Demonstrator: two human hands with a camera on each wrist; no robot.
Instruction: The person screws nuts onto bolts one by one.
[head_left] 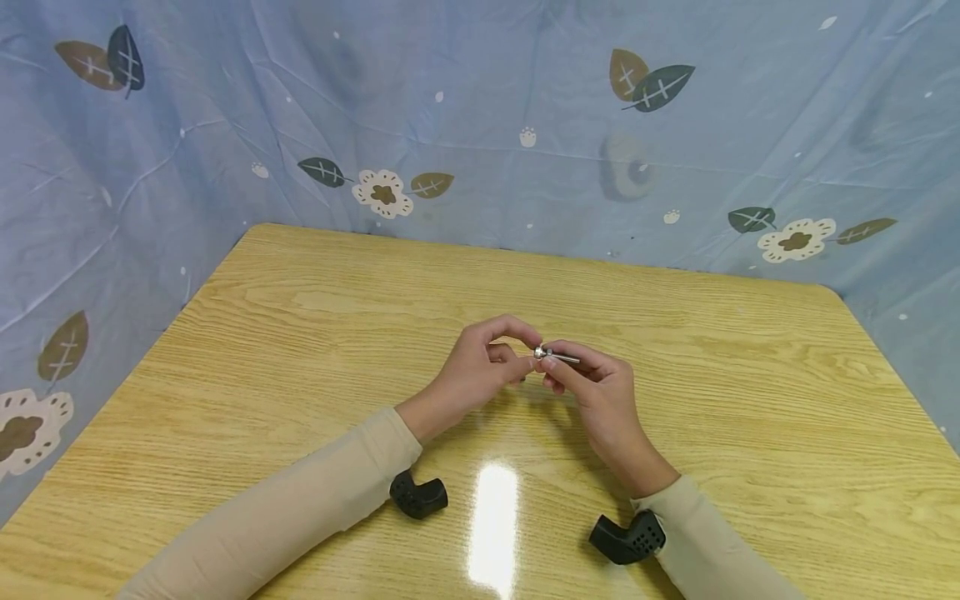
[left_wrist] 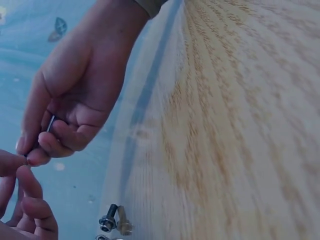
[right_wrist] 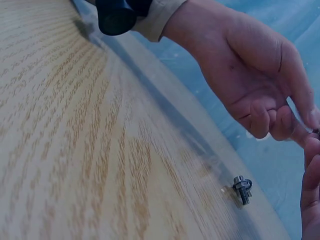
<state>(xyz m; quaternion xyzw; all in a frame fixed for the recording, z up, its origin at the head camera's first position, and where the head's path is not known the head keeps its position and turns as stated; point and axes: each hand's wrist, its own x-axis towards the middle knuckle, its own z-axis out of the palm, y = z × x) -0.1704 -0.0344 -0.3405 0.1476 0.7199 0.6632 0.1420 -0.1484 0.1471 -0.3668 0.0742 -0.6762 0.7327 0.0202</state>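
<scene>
A small, shiny metal bolt (head_left: 566, 358) is held between both hands above the wooden table. Its wide round end points left and its thin shank points right. My left hand (head_left: 476, 367) has thumb and index finger at the wide end, one on each side. With thumb and index finger, my right hand (head_left: 603, 396) pinches it along the shank; the other fingers curl below. Part of the shank also shows inside the right hand (left_wrist: 85, 95) in the left wrist view. Fingertips cover much of the bolt's middle.
Metal bolts (left_wrist: 109, 220) lie on the table close below the hands in the left wrist view; one bolt (right_wrist: 242, 190) shows in the right wrist view. The wooden table (head_left: 337, 292) ends at a blue patterned curtain (head_left: 480, 100) behind and at the sides.
</scene>
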